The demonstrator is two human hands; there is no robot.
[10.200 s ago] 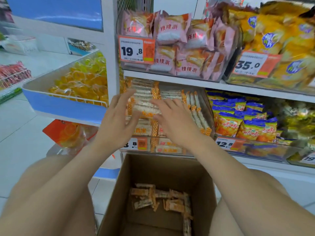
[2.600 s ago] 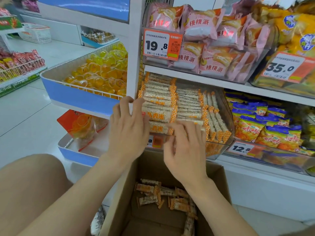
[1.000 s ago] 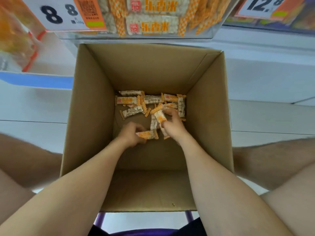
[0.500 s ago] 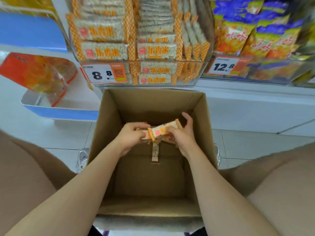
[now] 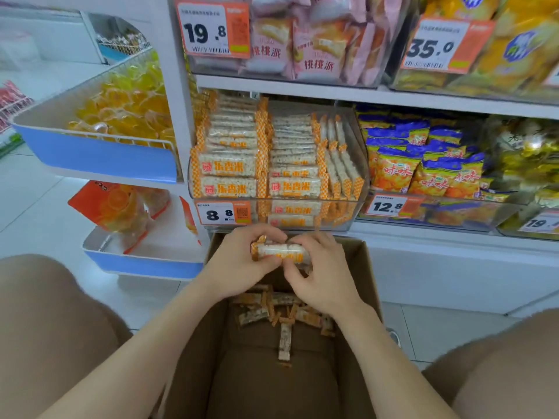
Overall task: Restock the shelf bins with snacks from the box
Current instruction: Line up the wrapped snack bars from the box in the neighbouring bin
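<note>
My left hand (image 5: 234, 264) and my right hand (image 5: 325, 276) together grip a small stack of orange-and-white rice snack bars (image 5: 279, 251) just above the far rim of the cardboard box (image 5: 367, 267). Several more bars (image 5: 281, 309) lie loose on the box floor. Directly above my hands is the clear shelf bin (image 5: 360, 164) with the 8.8 price tag (image 5: 223, 212), packed with rows of the same bars. My fingers hide part of the held bars.
A pink snack bin (image 5: 302, 49) tagged 19.8 sits on the shelf above. Blue-and-orange chip bags (image 5: 423, 164) fill the bin to the right. Blue trays with yellow jelly cups (image 5: 121, 107) hang at left. My knees flank the box.
My hands dipped into the box, gathered bars from its floor, and have now lifted them to the box's far rim, just below the 8.8 bin. My view tilted back up to the shelf.
</note>
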